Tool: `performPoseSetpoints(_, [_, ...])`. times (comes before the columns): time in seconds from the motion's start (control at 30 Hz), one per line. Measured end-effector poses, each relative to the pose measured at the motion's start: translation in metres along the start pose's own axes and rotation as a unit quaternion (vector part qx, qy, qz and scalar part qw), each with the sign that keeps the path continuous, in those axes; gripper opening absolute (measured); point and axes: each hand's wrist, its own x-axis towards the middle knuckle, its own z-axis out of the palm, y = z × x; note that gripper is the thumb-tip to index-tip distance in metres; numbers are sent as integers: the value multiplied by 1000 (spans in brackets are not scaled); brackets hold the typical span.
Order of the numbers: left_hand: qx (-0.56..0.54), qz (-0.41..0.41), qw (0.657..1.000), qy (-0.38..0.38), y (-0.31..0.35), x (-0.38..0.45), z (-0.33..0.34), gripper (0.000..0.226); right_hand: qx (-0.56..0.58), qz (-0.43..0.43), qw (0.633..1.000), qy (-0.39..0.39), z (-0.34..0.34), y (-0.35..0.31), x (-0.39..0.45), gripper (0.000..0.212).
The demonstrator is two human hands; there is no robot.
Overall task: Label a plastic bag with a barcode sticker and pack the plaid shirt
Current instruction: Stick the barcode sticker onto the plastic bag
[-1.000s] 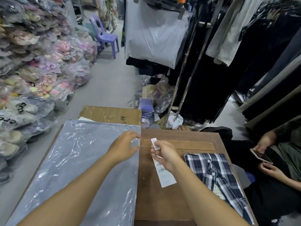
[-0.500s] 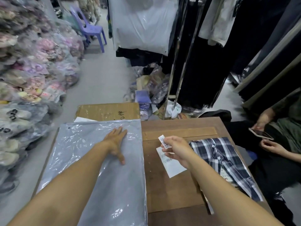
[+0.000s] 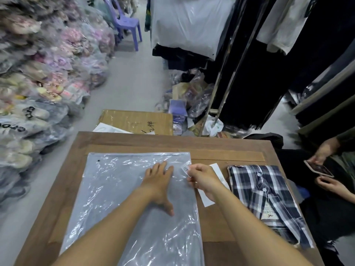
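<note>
A clear grey plastic bag (image 3: 115,189) lies flat on the wooden table (image 3: 221,150). My left hand (image 3: 158,181) presses palm-down on the bag's upper right part, fingers spread. My right hand (image 3: 204,179) pinches a small white barcode sticker (image 3: 186,168) just above the bag's right edge, near its top corner. A white backing strip (image 3: 208,199) lies on the table under my right hand. The folded blue-and-white plaid shirt (image 3: 263,198) rests on the table's right side, with a paper tag on it.
A cardboard box (image 3: 134,121) sits on the floor beyond the table. Stacks of bagged goods (image 3: 38,73) line the left. Clothing racks (image 3: 249,54) and loose bags stand ahead on the right. A seated person's hands hold a phone (image 3: 318,167) at the right edge.
The bag now lies further in on the table. My right hand has carried the sticker left, from over the bare wood to the bag's right edge. My left hand still presses the bag.
</note>
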Motion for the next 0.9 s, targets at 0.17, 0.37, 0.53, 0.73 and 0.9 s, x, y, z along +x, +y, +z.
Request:
performPoseSetpoints(0.17, [-295, -3, 948, 122, 1, 9, -18, 79, -44, -28, 999, -12, 0, 2, 2, 15])
performPoseSetpoints(0.37, [-479, 11, 869, 120, 2, 22, -34, 14, -118, -90, 988, -38, -2, -6, 4, 13])
performPoseSetpoints(0.53, [-487, 7, 861, 149, -3, 32, -28, 20, -100, -87, 991, -24, -6, -6, 15, 20])
performPoseSetpoints(0.73, [-534, -36, 829, 164, -7, 42, -22, 28, -37, -62, 997, 0, -7, -5, 31, 13])
performPoseSetpoints(0.9, [-530, -77, 823, 192, -7, 53, -17, 25, -126, -100, 985, 55, -4, -6, 51, 16])
